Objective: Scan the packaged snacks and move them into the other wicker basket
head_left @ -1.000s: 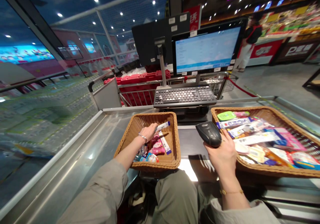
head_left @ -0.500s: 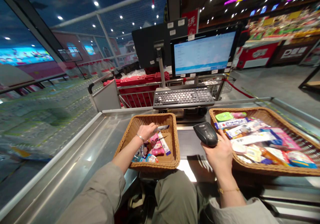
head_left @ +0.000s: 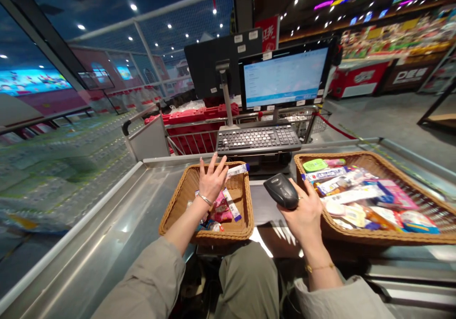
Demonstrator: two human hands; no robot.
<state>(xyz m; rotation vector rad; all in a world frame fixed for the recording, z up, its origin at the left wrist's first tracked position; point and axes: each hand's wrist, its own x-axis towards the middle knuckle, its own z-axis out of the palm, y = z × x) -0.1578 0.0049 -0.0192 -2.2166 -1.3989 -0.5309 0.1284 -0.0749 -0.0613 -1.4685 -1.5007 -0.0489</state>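
My left hand is over the left wicker basket, its outer fingers spread. A white-and-purple stick packet projects from its thumb side across the basket's far right corner; the grip itself is partly hidden. Below it in the basket lie a similar stick packet, pink packets and other small wrapped items, partly covered by the hand. My right hand is wrapped round a black barcode scanner, held between the two baskets with its head pointing left.
A larger wicker basket at right is full of packaged snacks. Behind the metal counter stand a keyboard and a lit monitor. Shopping carts stand beyond, and wrapped bottle stacks to the left.
My left hand has risen in the basket and its fingers have spread. The stick packet has moved up and right to the far corner. The scanner has shifted slightly left.
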